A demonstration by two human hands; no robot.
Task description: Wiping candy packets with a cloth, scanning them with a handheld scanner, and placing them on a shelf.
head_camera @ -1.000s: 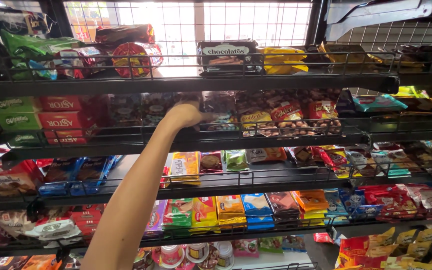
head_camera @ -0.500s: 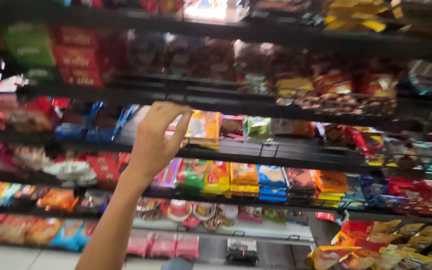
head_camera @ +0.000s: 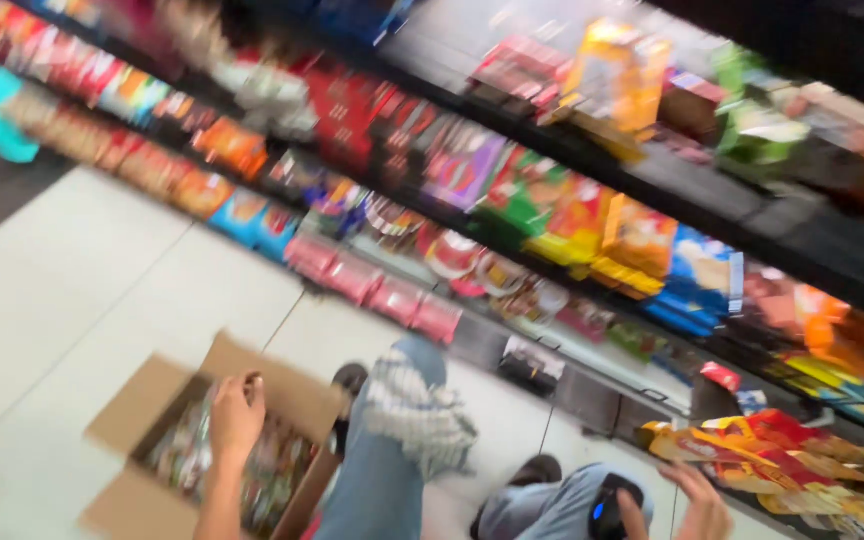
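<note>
the left hand reaches into the open cardboard box on the floor; grasp unclear from blur. the right hand is released.

Bright, even light on the pale floor; heavy motion blur smears the tilted shelves, nothing sharp.

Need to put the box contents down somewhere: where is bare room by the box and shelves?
Bare floor tiles lie left of and behind the open cardboard box, up to the bottom shelf. Some floor is also bare between the knee and the shelf base. The box, under the left hand, is full of packets; the shelves are packed. The right hand hovers beside piled snack bags.
</note>
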